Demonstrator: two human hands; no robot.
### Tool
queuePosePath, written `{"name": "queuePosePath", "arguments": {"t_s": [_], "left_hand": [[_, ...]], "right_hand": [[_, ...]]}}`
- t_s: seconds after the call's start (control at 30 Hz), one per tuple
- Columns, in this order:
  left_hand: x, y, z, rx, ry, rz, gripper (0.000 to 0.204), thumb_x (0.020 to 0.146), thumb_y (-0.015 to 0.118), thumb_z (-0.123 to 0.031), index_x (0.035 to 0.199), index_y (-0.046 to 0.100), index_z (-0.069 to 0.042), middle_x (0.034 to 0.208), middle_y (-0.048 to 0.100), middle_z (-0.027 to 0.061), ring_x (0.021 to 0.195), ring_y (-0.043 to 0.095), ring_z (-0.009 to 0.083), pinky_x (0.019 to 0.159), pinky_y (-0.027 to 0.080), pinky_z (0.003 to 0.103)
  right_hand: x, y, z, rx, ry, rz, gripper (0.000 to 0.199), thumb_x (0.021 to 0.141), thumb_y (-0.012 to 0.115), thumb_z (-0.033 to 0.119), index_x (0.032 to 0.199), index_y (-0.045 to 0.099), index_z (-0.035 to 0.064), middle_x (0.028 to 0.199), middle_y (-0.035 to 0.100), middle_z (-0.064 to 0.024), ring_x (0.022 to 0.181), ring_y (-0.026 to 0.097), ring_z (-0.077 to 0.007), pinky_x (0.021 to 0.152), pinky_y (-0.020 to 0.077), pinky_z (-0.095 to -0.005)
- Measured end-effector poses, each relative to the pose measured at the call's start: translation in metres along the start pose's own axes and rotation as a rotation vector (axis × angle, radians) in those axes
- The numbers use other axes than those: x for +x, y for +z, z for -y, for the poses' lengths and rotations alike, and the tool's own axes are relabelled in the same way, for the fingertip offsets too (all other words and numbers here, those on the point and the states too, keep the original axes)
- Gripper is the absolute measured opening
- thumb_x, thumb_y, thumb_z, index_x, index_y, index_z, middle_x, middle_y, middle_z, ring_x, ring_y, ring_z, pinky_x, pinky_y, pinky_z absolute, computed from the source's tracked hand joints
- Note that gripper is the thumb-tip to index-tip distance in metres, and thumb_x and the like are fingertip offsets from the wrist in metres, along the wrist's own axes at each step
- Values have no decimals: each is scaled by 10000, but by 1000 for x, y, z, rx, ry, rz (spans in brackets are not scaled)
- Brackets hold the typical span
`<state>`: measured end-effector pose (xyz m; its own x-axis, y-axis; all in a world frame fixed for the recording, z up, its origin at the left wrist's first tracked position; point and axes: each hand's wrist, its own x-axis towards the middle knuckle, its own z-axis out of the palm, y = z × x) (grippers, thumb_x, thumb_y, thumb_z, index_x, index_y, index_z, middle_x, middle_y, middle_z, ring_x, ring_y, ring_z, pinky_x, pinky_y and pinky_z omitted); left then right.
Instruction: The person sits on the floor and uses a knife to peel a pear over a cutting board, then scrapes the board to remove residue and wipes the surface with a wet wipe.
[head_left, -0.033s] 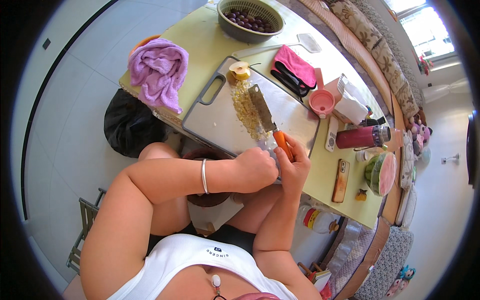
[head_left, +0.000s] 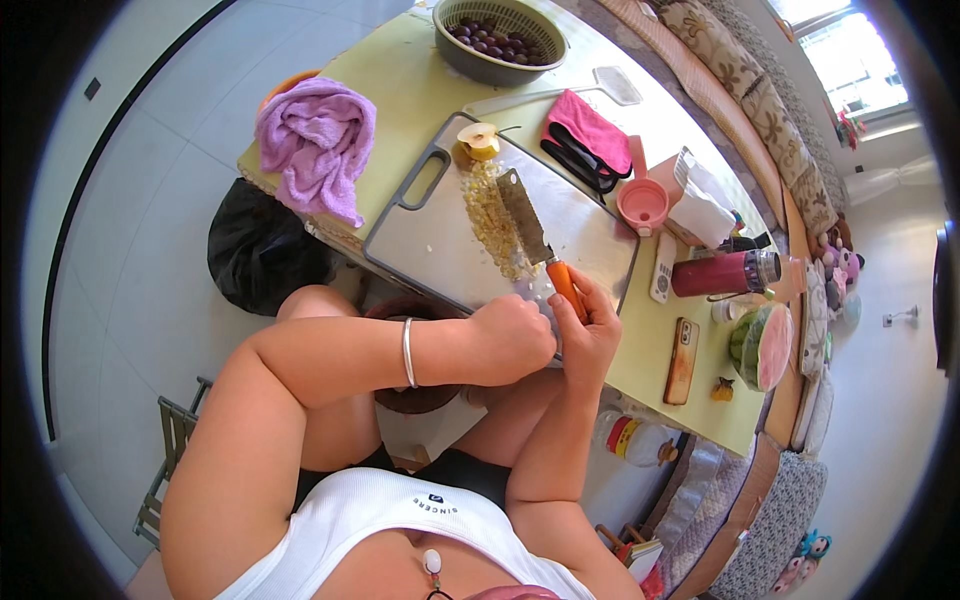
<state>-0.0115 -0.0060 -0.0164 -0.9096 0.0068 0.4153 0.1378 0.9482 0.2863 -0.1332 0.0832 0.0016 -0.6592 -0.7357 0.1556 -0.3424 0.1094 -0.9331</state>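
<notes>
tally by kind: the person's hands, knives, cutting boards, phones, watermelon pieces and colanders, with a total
Hands: 2, left hand and right hand
Knives: 1, the orange-handled knife
Cutting boards: 1, the grey-edged cutting board
Phones: 1, the phone
Watermelon pieces: 1, the cut watermelon
Colanders: 1, the round colander
Total: 7

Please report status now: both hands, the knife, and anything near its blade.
Right hand gripping orange-handled cleaver; left hand fisted nearby. Blade beside chopped pieces on cutting board. Halved fruit just beyond blade tip, apart from it.
</notes>
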Motion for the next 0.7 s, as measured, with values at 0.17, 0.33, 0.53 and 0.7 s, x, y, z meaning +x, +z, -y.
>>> {"name": "queuePosePath", "arguments": {"t_s": [0.17, 0.33, 0.53, 0.7], "left_hand": [[0, -1, -1, 23, -5, -2, 73, 704, 594, -151, 658, 622, -101, 640, 607, 80, 612, 602, 237, 555, 468, 361], [0, 0, 0, 16, 1, -9, 70, 698, 595, -150, 656, 623, -101, 637, 607, 79, 611, 602, 235, 554, 468, 359], [0, 1, 0, 17, -6, -11, 71, 695, 595, -149, 650, 621, -101, 635, 606, 80, 606, 600, 236, 553, 471, 359], [0, -2, -1, 11, -11, -20, 68, 693, 597, -146, 653, 621, -98, 638, 607, 82, 606, 599, 238, 554, 473, 359]], "right_hand": [[-1, 4, 0, 73, 23, -23, 372, 809, 687, 2, 1177, 637, -14, 977, 669, -54, 841, 597, -84, 763, 487, -225], [0, 1, 2, -8, -35, 15, 374, 817, 681, -3, 1188, 630, -14, 994, 666, -54, 839, 602, -84, 761, 488, -218], [1, 2, -2, 40, 65, 44, 378, 811, 683, -13, 1186, 629, -14, 999, 666, -62, 853, 604, -92, 776, 492, -232], [0, 1, -1, 55, -45, -34, 363, 811, 682, -18, 1171, 636, -15, 988, 665, -58, 853, 605, -95, 776, 495, -236]]}}
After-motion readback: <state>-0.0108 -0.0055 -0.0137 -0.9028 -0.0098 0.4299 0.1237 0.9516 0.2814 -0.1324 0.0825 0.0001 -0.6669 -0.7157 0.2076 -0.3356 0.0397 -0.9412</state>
